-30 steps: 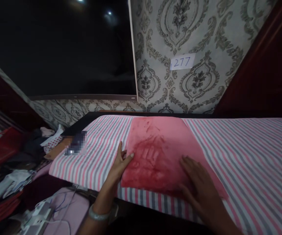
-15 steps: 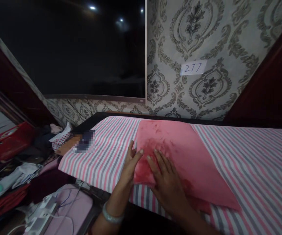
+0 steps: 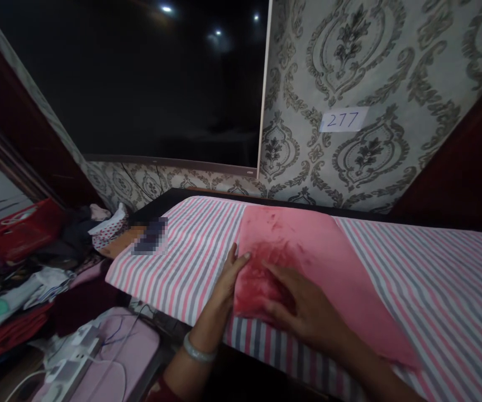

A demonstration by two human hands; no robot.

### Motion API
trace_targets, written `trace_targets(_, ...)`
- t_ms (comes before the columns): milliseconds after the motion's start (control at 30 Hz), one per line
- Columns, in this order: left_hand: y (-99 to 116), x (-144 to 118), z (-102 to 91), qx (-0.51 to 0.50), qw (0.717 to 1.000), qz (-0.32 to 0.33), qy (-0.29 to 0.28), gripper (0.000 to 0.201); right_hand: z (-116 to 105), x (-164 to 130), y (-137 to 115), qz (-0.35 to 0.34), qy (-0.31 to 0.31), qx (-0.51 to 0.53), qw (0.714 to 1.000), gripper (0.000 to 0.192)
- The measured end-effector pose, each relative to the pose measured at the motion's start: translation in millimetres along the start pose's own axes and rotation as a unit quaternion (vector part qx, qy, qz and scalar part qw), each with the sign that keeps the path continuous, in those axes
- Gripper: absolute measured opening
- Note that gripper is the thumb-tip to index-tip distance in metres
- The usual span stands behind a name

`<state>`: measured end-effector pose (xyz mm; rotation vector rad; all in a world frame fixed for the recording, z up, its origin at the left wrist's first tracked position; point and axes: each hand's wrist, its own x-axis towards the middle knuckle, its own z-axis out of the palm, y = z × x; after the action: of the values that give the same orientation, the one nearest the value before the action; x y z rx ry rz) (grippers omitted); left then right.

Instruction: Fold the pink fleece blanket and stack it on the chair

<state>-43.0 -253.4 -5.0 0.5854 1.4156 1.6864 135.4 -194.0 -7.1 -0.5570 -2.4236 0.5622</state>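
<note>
A pink, velvety folded cloth (image 3: 316, 251), its kind of garment not clear, lies on a striped sheet (image 3: 182, 240). Darker red, rumpled patches mark its left half. My left hand (image 3: 229, 279) rests along its left edge, fingers stretched out and thumb on the cloth's rim. Over the lower left part, my right hand (image 3: 308, 307) is held palm down, thumb and fingers apart. Its fingertips are at the cloth's surface; whether they all touch it I cannot tell. A bracelet circles my left wrist.
A dark television (image 3: 140, 84) hangs on the patterned wall above the table. A blurred-out object (image 3: 151, 237) lies at the sheet's left edge. Lower left, a power strip (image 3: 71, 357) with cables sits on a pink seat (image 3: 134, 340), near piled clothes (image 3: 35, 290) and a red bag (image 3: 18, 226).
My right hand has turned and shifted right, its thumb now spread away from the fingers. The left hand stays at the cloth's left edge. The view has swung slightly left.
</note>
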Motion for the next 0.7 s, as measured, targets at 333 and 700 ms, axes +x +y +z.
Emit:
trace_targets(333,-35.0,-35.6,-23.8,-0.141,0.988,-0.047,-0.053,0.116,-10.6,126.2,79.9,-0.03,-0.073,-0.147,0.986,0.06)
trace_targets(700,-62.1,-37.4,-33.9,-0.078,0.99,0.007,-0.116,0.119,51.7,203.4,102.1,-0.13,-0.308,-0.137,0.932,0.044)
